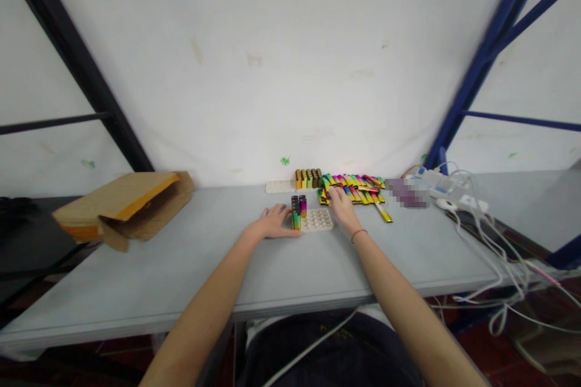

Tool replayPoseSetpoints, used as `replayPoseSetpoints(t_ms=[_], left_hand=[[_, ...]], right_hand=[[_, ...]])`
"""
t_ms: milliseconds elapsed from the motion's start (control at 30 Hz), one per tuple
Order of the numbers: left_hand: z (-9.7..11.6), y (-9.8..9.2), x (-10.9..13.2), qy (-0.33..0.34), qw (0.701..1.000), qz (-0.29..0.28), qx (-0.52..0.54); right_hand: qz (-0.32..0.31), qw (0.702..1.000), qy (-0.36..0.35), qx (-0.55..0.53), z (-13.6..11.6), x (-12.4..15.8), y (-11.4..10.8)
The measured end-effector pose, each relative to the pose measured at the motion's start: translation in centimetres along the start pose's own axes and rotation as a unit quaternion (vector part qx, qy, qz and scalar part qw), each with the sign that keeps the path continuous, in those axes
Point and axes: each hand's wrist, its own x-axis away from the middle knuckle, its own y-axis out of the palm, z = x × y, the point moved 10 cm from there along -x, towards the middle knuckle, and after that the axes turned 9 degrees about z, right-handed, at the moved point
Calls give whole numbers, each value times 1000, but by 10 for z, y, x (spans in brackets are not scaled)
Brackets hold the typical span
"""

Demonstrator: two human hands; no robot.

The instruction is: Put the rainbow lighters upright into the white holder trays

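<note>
A white tray with rows of round holes point(318, 221) lies on the table before me. Several shiny multicoloured lighters point(296, 219) stand upright at its left end. My left hand point(275, 222) grips that end, thumb along the front edge and the other fingers spread at the side. Over the left part of a pile of colourful lighters point(358, 196), just behind the tray's right end, is my right hand point(341, 207). Its fingers are bent and closed around what looks like a lighter, mostly hidden by the hand.
Behind the tray stand a block of upright lighters point(308, 179) and a second white tray point(279, 186). One lighter point(384, 213) lies apart, right of the pile. An opened cardboard box point(122, 205) sits at left. White cables point(490, 236) and a power strip point(440, 182) spread at right.
</note>
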Motion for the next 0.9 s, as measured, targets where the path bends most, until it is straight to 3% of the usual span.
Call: replayPoseSetpoints(t_ms=[100,267,367,600,900], left_hand=[[0,-1,0,0,1000,4,3],[1,-1,1,0,1000,4,6],[2,-2,2,3,1000,3,10],[1,0,1,6,1000,6,12],[0,0,1,-2,1000,5,8]], right_hand=[[-9,996,-91,8,-26,7,5],[-62,990,-125,-23,-38,11,19],[-64,990,-119,-30,-38,12,21],[-121,988,-27,-97,-23,19,40],[-146,985,-93,-17,-30,28,48]])
